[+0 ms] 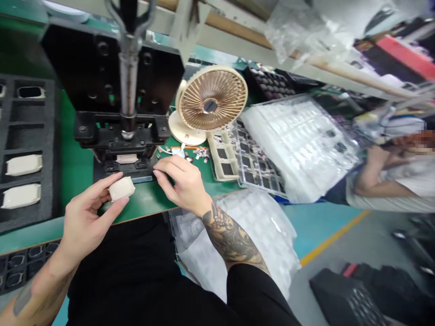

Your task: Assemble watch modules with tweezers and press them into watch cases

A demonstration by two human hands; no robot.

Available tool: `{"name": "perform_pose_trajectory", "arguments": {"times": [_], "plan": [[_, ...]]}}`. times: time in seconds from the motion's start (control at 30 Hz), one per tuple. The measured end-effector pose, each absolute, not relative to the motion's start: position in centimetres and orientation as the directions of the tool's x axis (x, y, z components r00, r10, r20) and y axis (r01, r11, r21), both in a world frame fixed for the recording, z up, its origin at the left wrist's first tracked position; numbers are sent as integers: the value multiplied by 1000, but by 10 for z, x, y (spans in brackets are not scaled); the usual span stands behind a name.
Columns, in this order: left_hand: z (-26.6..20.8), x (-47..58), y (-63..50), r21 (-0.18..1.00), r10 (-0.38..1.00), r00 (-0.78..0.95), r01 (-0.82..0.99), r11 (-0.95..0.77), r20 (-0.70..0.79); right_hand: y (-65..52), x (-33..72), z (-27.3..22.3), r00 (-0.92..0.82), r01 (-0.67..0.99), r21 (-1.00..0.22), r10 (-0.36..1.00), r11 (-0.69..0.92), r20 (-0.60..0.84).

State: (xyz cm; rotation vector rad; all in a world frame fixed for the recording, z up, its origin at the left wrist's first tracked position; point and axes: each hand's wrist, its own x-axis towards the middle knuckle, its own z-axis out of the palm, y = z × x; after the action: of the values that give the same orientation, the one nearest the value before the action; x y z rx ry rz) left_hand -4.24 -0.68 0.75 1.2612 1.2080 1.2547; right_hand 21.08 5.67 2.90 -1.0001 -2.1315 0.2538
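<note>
A small cream-coloured case (pixel 122 189), rounded like a watch housing, is held between the thumb and fingers of my left hand (pixel 89 209), in front of the press. My right hand (pixel 181 183) is beside the right end of the press base (pixel 146 174), thumb and index fingertips pinched together; anything between them is too small to make out. The black press (pixel 115 81) stands over its fixture, where another pale part (pixel 127 158) sits under the head. To the left, a dark foam tray (pixel 49 136) has several similar cream cases in its slots.
A cream fan (pixel 210 102) stands right of the press, with small loose pieces (pixel 200 154) before it. Beyond are a beige tray (pixel 217 156) and clear plastic trays (pixel 292 136). Bubble wrap (pixel 251 217) hangs by my right arm. Another person (pixel 384 176) sits far right.
</note>
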Motion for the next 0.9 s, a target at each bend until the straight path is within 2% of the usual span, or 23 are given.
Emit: {"name": "perform_pose_trajectory", "arguments": {"times": [0.17, 0.27, 0.37, 0.43, 0.5, 0.6, 0.7, 0.9], "plan": [[18, -25, 0, 1000, 1000, 5, -22, -7, 7, 65, 290, 43, -191, 783, -407, 806, 470, 561], [13, -19, 1, 1000, 1000, 1, 5, 6, -6, 67, 365, 62, 3, 933, -315, 871, 175, 492], [0, -18, -3, 998, 1000, 14, 61, -21, 20, 69, 420, 76, 185, 962, -259, 913, -91, 365], [-7, -18, -6, 994, 999, 16, 97, -42, 41, 77, 431, 78, 150, 971, -224, 937, -80, 315], [-9, -18, -7, 992, 998, 19, 113, -64, 62, 92, 424, 75, 19, 985, -171, 958, 32, 287], [-6, -18, -7, 990, 997, 11, 116, -83, 82, 123, 404, 68, -110, 992, -40, 983, 117, 147], [-3, -17, -6, 992, 997, -24, 103, -76, 79, 154, 395, 64, -96, 995, 40, 995, 95, 14], [-4, -21, -4, 998, 997, -50, 36, -48, 50, 174, 393, 60, -45, 996, 72, 998, 48, -48]]}}
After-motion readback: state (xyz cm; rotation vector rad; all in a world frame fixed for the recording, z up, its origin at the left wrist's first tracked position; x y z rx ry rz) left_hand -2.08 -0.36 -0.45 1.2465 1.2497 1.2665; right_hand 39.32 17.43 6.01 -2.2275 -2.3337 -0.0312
